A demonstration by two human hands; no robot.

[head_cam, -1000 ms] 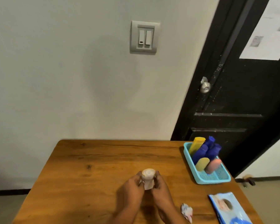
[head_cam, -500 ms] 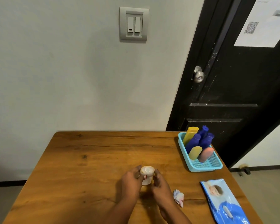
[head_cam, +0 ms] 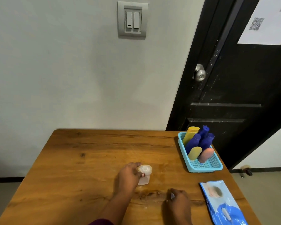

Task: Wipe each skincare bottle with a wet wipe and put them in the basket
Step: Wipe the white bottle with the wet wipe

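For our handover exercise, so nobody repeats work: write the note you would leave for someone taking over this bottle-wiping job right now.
Left hand: grips the pale bottle, which stands upright on the table.
Right hand: lies over the crumpled wipe; whether it grips it does not show.
Done: six bottles stand in the blue basket at the table's far right corner.
Left: only the pale bottle is outside the basket. Whether it is fully wiped does not show, so wipe it if unsure, then put it in. The wipes pack lies at the near right.
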